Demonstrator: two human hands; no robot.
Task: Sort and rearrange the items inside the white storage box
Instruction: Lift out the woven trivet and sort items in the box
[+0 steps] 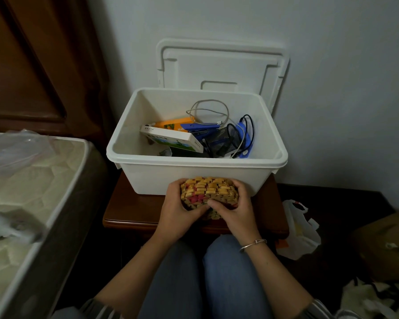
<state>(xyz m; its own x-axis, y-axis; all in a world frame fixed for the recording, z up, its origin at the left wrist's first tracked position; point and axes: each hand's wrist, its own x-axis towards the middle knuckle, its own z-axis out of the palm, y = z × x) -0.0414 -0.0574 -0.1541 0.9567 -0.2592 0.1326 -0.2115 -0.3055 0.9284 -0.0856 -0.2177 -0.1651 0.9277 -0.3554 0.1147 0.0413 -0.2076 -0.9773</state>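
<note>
Sorting looks early: the woven yellow-and-red pouch [209, 188] is outside the white plastic storage box [194, 161], just before its near wall, above the brown wooden table [129, 210]. The left hand [179, 210] and right hand [234, 210] each curl a grip round its bumpy sides. Inside, a white carton [171, 140], blue stapler [198, 128], black mesh cup [224, 139] and grey looped cable [207, 109] lie jumbled rightward.

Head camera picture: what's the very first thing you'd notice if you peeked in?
The bright yellow and red woven piece jumps out, gripped by the left hand and right hand in front of the white storage box. Inside the box lies a jumble: a blue stapler, a black mesh cup on its side and a white carton. Its lid leans on the wall behind.
</note>
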